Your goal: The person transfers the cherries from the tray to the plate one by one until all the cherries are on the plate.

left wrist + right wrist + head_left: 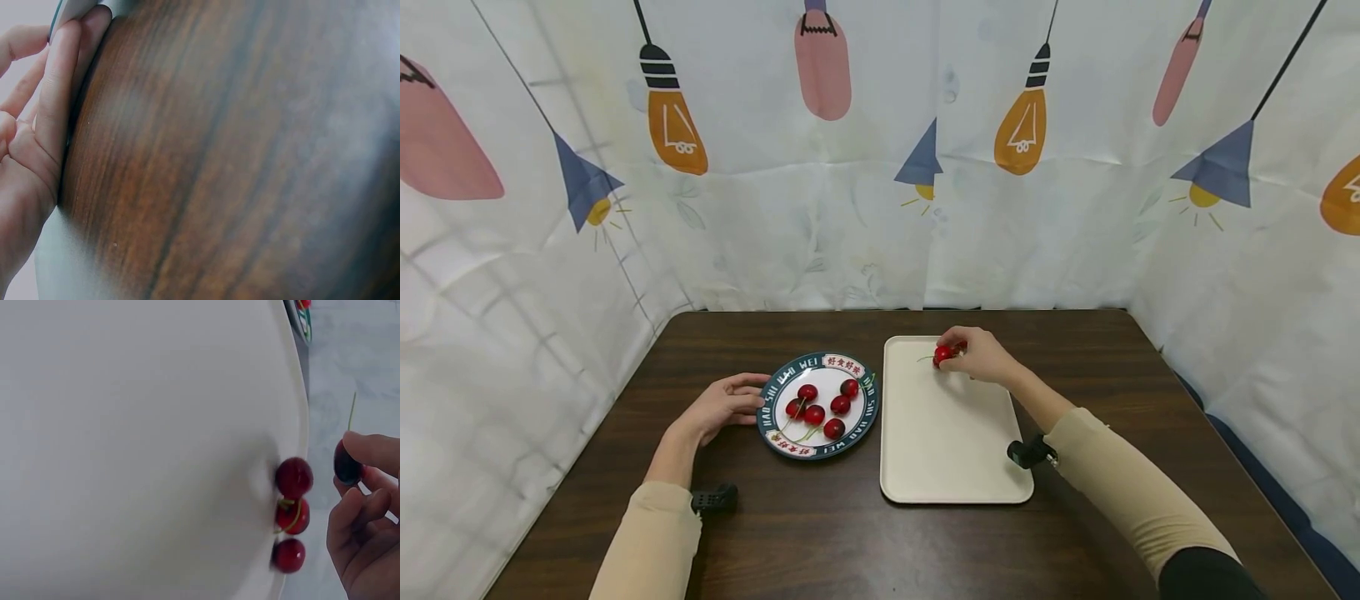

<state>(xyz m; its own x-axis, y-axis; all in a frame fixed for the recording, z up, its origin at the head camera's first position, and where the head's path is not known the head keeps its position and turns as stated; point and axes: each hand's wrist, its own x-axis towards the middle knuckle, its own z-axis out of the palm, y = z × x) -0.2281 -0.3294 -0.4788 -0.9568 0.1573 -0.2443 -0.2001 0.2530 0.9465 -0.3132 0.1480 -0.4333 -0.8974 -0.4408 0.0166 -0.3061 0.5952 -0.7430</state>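
My right hand (981, 358) pinches a dark red cherry (345, 464) with a green stem between thumb and fingers, over the far end of a cream rectangular tray (951, 442). Three more cherries (289, 555) sit in a row along that tray's edge in the right wrist view; in the head view the hand mostly covers them. My left hand (726, 406) touches the left rim of a round plate (816, 451) with straight fingers, some lying at the plate's underside in the left wrist view. Several cherries (814, 415), a few with stems, lie on the plate's white middle.
Plate and tray stand side by side, a narrow gap between them, on a dark brown wooden table (820, 533). A white curtain (865, 217) printed with lamps and bulbs hangs behind the table and along both sides.
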